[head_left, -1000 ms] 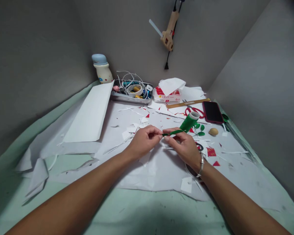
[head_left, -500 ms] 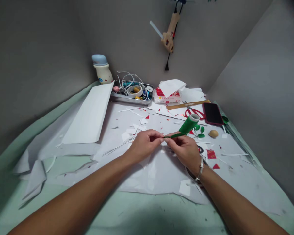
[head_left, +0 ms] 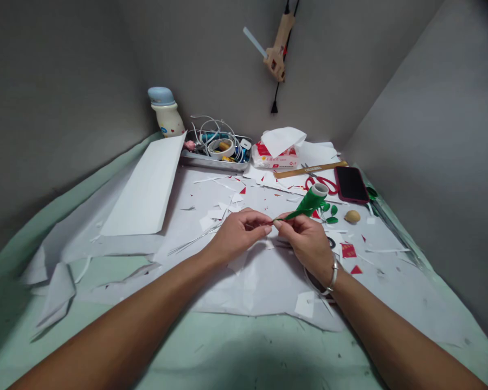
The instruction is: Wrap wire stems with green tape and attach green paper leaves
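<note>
My right hand (head_left: 307,241), with a metal bangle at the wrist, pinches green thread (head_left: 291,215) between thumb and forefinger. Just behind these fingers a spool of green thread (head_left: 311,199) with a white core leans to the right; whether the curled fingers also hold it is hidden. My left hand (head_left: 244,233) meets the right at the fingertips. Its fingers are curled around a thin dark piece too small to make out, and the thumb sits slightly below the forefinger. Several green leaves (head_left: 331,216) lie beyond the right hand.
White paper (head_left: 252,295) covers much of the table, strewn with white and red scraps. Behind stand a metal tray (head_left: 215,162), a tissue pack (head_left: 276,157) and a bottle (head_left: 166,116). Red-handled scissors (head_left: 321,184), a phone (head_left: 351,184) and a glue gun (head_left: 278,54) are also present.
My left thumb has slid down and parted a little from its forefinger. The thread spool has shifted slightly with the right hand. The whole view has moved a little.
</note>
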Available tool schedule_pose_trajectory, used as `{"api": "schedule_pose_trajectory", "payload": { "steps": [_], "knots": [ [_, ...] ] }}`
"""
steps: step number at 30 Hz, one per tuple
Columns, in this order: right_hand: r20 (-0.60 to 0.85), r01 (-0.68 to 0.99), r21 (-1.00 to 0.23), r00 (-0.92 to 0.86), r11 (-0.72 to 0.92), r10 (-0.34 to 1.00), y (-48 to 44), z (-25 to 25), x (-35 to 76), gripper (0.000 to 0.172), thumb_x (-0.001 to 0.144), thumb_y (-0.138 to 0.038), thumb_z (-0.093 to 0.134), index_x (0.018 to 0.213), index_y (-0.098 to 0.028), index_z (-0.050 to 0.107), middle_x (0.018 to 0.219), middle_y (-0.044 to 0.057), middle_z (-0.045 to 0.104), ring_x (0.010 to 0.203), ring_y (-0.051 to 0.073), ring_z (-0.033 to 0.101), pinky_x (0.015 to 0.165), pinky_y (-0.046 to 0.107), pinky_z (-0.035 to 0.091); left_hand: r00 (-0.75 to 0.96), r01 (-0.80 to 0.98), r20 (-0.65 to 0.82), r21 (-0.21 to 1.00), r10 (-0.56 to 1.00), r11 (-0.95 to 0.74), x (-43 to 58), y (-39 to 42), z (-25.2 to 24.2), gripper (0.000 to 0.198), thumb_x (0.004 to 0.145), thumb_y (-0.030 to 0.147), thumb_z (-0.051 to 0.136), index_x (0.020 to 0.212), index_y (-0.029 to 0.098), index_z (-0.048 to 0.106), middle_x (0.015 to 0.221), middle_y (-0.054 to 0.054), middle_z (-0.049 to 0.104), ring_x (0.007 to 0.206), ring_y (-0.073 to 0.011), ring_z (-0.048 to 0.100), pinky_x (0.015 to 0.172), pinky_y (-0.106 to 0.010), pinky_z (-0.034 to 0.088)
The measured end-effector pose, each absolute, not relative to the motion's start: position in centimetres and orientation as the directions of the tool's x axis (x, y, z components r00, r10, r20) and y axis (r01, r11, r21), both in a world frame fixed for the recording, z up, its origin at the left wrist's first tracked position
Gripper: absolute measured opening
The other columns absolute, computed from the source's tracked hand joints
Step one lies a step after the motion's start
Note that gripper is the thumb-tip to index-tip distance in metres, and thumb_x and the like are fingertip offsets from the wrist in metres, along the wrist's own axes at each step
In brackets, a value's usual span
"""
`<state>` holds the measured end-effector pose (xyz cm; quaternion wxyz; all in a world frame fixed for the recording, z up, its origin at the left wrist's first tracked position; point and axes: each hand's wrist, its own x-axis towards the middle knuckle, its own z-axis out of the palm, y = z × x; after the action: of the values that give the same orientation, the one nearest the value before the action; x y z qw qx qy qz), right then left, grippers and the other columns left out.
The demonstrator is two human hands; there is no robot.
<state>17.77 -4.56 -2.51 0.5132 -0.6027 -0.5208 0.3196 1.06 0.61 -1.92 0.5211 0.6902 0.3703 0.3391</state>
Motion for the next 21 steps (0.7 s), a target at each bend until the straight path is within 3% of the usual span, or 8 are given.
{"api": "schedule_pose_trajectory", "payload": {
  "steps": [5,10,15,18,21],
  "knots": [
    [0.180,0.311,-0.945,0.245,0.098,0.953,-4.69,-2.67,17.63,0.025,0.078,-0.042,0.068,0.073,-0.018,0.065,0.067,0.002,0.066,0.059,0.014,0.053,0.056,0.027,0.043,0.449,0.206,0.127,0.949,0.885,-0.240,1.17,0.46,-1.79,0.014,0.077,0.027,0.069,0.086,0.018,0.075,0.103,-0.008,0.063,0.087,-0.0166,0.062,0.076,-0.031,0.051],
    [0.149,0.285,-0.956,0.246,0.076,0.958,-4.59,-2.70,17.62,0.027,0.077,-0.044,0.069,0.074,-0.018,0.064,0.067,0.001,0.066,0.059,0.013,0.054,0.056,0.026,0.043,0.464,0.220,0.087,0.952,0.881,-0.210,1.28,0.18,-1.55,0.017,0.077,0.027,0.067,0.090,0.017,0.073,0.089,-0.005,0.067,0.078,-0.0153,0.061,0.072,-0.030,0.049],
    [0.126,0.280,-0.958,0.190,0.069,0.974,-4.43,-2.76,17.62,0.027,0.079,-0.044,0.067,0.075,-0.018,0.064,0.065,-0.001,0.064,0.059,0.013,0.054,0.055,0.025,0.043,0.422,0.283,0.107,0.928,0.900,-0.243,1.24,0.06,-1.36,0.016,0.079,0.029,0.064,0.081,0.016,0.072,0.081,-0.003,0.066,0.067,-0.0129,0.057,0.064,-0.027,0.045],
    [0.169,0.345,-0.932,0.135,0.114,0.976,-4.48,-3.00,17.65,0.024,0.083,-0.042,0.064,0.077,-0.018,0.066,0.065,-0.001,0.064,0.057,0.013,0.053,0.055,0.025,0.043,0.402,0.302,0.116,0.920,0.908,-0.251,1.15,0.20,-1.38,0.016,0.080,0.029,0.062,0.081,0.016,0.070,0.074,-0.001,0.064,0.063,-0.0121,0.053,0.060,-0.025,0.042],
    [0.267,0.433,-0.874,0.051,0.220,0.962,-4.70,-3.27,17.69,0.020,0.086,-0.037,0.061,0.086,-0.020,0.071,0.078,0.002,0.070,0.066,0.015,0.060,0.062,0.027,0.047,0.372,0.328,0.118,0.911,0.921,-0.249,1.00,0.49,-1.40,0.016,0.080,0.030,0.060,0.082,0.017,0.070,0.069,0.000,0.062,0.061,-0.0124,0.052,0.059,-0.026,0.041]
  ]
}}
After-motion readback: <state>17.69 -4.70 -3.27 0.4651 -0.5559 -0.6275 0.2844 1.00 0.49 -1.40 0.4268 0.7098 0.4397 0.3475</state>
